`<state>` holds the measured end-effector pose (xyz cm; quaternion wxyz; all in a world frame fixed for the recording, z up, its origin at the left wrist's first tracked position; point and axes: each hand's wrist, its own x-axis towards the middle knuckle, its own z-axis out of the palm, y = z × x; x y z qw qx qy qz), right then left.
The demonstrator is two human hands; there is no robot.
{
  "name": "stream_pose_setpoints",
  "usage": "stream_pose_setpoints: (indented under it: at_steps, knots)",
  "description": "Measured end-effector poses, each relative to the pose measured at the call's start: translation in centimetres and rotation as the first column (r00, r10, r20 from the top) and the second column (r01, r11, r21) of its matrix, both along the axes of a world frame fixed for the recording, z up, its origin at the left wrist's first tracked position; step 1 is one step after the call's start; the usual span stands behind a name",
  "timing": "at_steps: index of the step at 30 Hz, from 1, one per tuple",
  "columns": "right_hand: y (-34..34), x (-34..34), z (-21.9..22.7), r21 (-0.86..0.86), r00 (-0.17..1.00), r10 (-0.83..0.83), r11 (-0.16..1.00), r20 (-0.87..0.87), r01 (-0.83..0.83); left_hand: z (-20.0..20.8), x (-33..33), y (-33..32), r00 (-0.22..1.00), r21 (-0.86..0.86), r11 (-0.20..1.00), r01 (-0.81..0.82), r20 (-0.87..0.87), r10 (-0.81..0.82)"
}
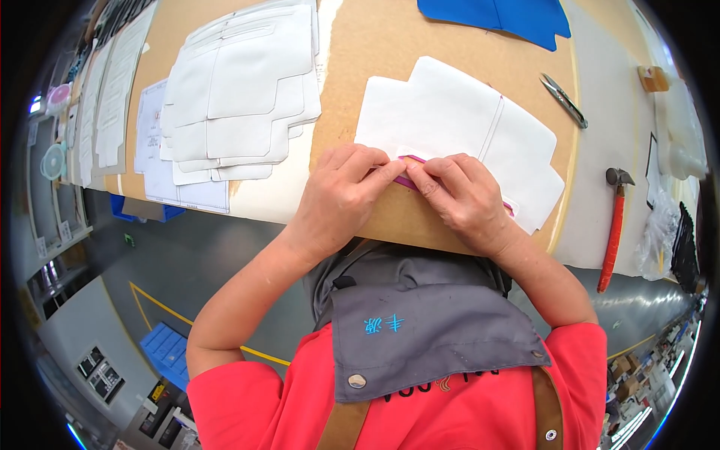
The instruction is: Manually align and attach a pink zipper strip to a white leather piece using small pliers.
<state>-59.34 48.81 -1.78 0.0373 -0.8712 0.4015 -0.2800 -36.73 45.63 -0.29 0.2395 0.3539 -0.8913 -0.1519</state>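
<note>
A white cut panel with stepped corners lies on the tan work board in front of me. Along its near edge runs a narrow opening bordered by a purple-edged strip. My left hand pinches this strip near its left part, thumb and forefinger together. Close beside it, my right hand is closed on the same strip, its fingertips almost meeting the left ones. The fingers hide the middle of the strip; a bit of purple shows again by the right wrist.
Stacked white panels lie left, partly over a printed sheet. A blue panel is at the far edge. To the right are thread snips, a red-handled hammer and a clear plastic bag.
</note>
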Motion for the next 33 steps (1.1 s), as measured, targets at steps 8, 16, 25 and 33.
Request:
stream_pose_setpoints:
  at_steps: [8, 16, 25, 33]
  knots:
    - [-0.3, -0.2, 0.0, -0.025, 0.999, 0.044, 0.999, -0.001, -0.044, 0.4, 1.0, 0.2, 0.985, -0.089, 0.990, 0.105, 0.143, -0.091]
    - [-0.2, -0.1, 0.0, -0.041, 0.998, 0.063, 0.997, -0.012, -0.063, 0.5, 1.0, 1.2, 0.975, -0.112, 0.990, 0.085, 0.213, -0.060]
    - [-0.3, -0.6, 0.1, 0.075, 0.998, 0.036, 0.996, 0.049, -0.039, -0.2, 0.4, 2.5, 0.982, -0.097, 0.994, -0.056, 0.173, 0.072]
    - [0.3, -1.7, 0.6, 0.110, 0.997, 0.061, 0.992, 0.049, -0.066, -0.2, 0.5, 2.8, 0.982, -0.066, 0.997, -0.031, 0.183, 0.043]
